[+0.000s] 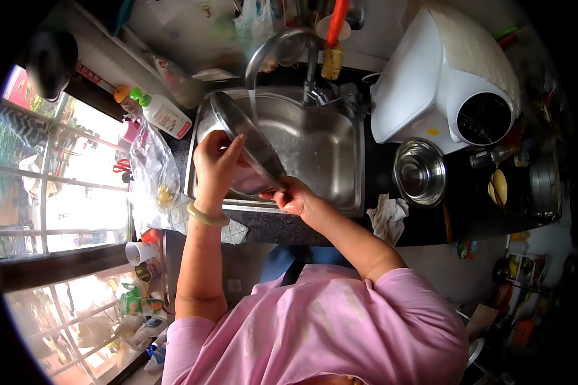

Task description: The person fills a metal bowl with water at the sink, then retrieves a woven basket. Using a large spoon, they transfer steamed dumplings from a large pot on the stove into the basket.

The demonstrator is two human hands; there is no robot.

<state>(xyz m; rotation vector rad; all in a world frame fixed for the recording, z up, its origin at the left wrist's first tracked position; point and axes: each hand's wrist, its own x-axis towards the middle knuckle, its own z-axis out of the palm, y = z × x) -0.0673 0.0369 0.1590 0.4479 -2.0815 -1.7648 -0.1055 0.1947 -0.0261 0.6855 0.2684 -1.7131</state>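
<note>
Over the sink [358,154], a round stainless-steel basin [253,144] is tilted up on edge. My right hand [292,196] grips its lower rim, with the thumb and fingers closed round the edge. My left hand [217,160] is pressed to the basin's left-hand face, its fingers bent and partly hidden. A light-coloured bangle [208,215] circles that wrist. From the curved faucet [253,64], a thin stream of water runs down behind the basin's upper part.
A steel bowl [420,173] and a crumpled cloth [388,217] lie on the dark counter to the right, before a white appliance [412,96]. Left of the sink are a white pump bottle [164,115] and a clear plastic bag [153,163]. A brush [332,61] hangs behind the faucet.
</note>
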